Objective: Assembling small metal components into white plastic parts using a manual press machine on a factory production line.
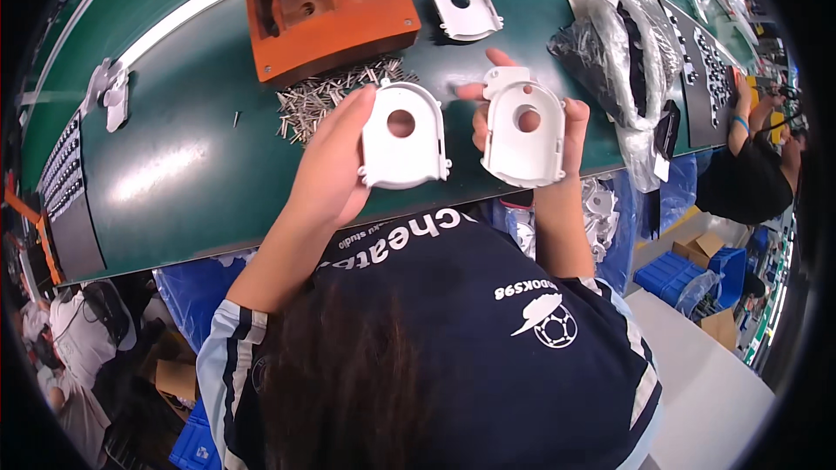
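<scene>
My left hand point(329, 161) is closed on the side of a white plastic housing point(383, 157), which has a rounded top, a large round hole and small lugs at its corners. My right hand point(572, 139) grips a second white housing point(542, 150) with a similar hole and a flat tab at its top. Both are held up side by side above the bench's near edge, a small gap between them. Behind them, a third white housing point(477, 22) lies on the green bench point(192, 200). A heap of small metal pins point(305, 104) spreads beyond my left hand.
An orange block fixture point(361, 22) with a recessed pocket stands behind the pins. One loose pin point(236, 119) lies left of the heap. Clear plastic bags point(614, 61) sit at the right, and a white part point(111, 97) at the far left. Another person point(756, 165) works farther right.
</scene>
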Tool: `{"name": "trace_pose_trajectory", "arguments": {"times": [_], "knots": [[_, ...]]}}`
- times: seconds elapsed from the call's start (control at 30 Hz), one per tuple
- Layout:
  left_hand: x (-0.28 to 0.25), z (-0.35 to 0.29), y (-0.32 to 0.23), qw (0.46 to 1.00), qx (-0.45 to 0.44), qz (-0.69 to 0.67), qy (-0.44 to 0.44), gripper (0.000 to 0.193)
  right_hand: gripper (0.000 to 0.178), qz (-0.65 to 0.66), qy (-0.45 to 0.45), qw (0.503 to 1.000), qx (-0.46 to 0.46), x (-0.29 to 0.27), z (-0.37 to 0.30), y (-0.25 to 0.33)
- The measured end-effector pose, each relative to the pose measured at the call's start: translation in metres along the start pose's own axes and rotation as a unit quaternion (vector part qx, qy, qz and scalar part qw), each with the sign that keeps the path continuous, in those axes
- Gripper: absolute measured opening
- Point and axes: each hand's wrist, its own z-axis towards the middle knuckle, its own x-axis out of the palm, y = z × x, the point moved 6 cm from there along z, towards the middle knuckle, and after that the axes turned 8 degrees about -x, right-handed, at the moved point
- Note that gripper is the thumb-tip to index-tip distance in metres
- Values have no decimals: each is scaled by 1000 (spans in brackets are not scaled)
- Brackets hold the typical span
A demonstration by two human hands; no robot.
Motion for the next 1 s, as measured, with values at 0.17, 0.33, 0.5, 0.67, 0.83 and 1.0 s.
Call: {"name": "trace_pose_trajectory", "arguments": {"times": [0.17, 0.33, 0.5, 0.67, 0.83, 1.0], "knots": [[12, 54, 9, 961, 80, 263, -6, 33, 85, -275, -123, 950, -78, -21, -4, 29], [30, 56, -2, 863, 305, 398, -54, 42, 79, -342, -162, 918, -122, -23, -8, 34], [62, 15, 4, 784, 309, 539, 3, 57, 73, -426, -96, 889, -141, -2, -2, 25], [51, 20, 10, 909, 151, 385, 46, 33, 54, -430, -95, 875, -200, 8, 2, 28], [28, 14, 11, 989, 41, 130, 54, 29, 34, -526, -186, 822, -115, -22, 4, 53], [9, -1, 28, 986, -91, 122, 61, 31, 30, -748, -210, 630, -19, -39, 0, 65]]}}
